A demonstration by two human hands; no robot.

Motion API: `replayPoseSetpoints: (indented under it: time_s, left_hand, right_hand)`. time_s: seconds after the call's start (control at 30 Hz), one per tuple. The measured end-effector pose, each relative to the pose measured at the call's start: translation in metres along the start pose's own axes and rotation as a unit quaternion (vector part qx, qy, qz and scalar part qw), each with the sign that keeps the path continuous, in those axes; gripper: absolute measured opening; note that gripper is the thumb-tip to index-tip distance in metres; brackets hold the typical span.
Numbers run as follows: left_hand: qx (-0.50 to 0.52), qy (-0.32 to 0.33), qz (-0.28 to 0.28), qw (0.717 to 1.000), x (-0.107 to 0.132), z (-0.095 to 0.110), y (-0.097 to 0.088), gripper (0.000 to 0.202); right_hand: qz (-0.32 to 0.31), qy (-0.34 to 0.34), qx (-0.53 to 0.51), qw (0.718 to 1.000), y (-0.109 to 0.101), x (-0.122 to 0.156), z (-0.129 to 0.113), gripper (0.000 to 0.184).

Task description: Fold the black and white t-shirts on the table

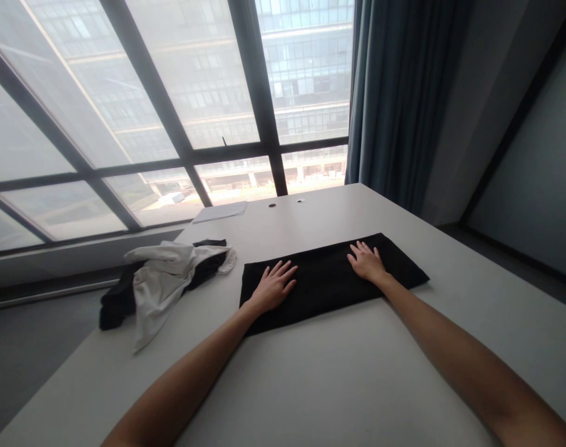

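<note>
A black piece of cloth (322,282), folded into a long flat rectangle, lies on the white table (310,372). What kind of garment or fabric it is, I cannot tell. My left hand (272,287) rests flat on its left part with the fingers spread. Toward the cloth's right end, my right hand (367,263) also lies palm down, fingers apart. Neither hand grips anything. Both forearms reach in from the bottom of the view.
Crumpled white cloth (164,270) and black cloth (117,298) lie in a heap at the table's left edge. Papers (220,212) sit at the far left corner. Beyond the table are large windows (305,74) and a blue curtain (394,105).
</note>
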State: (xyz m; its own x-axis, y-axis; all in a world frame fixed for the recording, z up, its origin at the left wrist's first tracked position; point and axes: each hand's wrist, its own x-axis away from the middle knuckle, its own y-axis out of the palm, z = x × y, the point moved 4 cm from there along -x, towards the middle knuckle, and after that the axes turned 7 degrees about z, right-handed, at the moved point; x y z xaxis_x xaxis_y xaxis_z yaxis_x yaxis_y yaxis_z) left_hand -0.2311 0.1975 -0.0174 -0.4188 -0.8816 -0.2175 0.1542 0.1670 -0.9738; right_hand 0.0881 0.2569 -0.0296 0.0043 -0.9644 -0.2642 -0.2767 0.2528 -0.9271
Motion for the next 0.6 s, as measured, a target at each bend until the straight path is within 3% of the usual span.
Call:
replayPoseSetpoints:
  time_s: [0.6]
  left_hand:
    - [0.001, -0.001, -0.001, 1.0, 0.0001, 0.0, -0.0014, 0.053]
  right_hand:
    - [0.003, 0.0, 0.001, 1.0, -0.0001, -0.0004, 0.001, 0.056]
